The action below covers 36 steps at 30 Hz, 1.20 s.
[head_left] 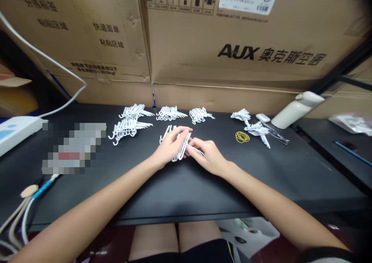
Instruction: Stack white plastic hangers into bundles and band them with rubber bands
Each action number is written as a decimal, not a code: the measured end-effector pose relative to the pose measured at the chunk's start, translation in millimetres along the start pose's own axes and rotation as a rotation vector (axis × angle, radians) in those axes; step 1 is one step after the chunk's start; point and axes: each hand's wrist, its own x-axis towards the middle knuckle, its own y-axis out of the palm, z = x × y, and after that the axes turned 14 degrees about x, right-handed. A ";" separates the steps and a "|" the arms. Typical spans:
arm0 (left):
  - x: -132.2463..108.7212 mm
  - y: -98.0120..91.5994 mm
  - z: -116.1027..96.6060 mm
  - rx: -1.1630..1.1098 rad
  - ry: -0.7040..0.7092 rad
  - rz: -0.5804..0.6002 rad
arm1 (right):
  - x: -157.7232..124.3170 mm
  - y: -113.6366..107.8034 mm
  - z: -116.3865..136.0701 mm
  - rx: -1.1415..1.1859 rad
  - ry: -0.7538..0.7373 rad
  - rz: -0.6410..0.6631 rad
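Note:
My left hand is closed round a small bunch of white wire hooks above the middle of the black table. Close beside it, my right hand pinches the straight ends of white hooks, its fingertips meeting the same bunch. Part of the bunch is hidden by my fingers. Just behind my left hand, more white hooks show, partly covered by the hand. Farther back lie bundles of similar hooks: a double pile at the left, one bundle in the middle and another to its right.
More white hooks lie at the right, near yellow rubber bands, a white earbud-like case and a tilted white bottle. A blurred-out object and a white power strip are left. Large cardboard boxes stand behind.

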 end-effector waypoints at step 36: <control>10.3 -30.6 -13.3 -0.214 -0.037 -0.377 | 5.6 -3.0 -19.6 -0.099 -0.007 -0.213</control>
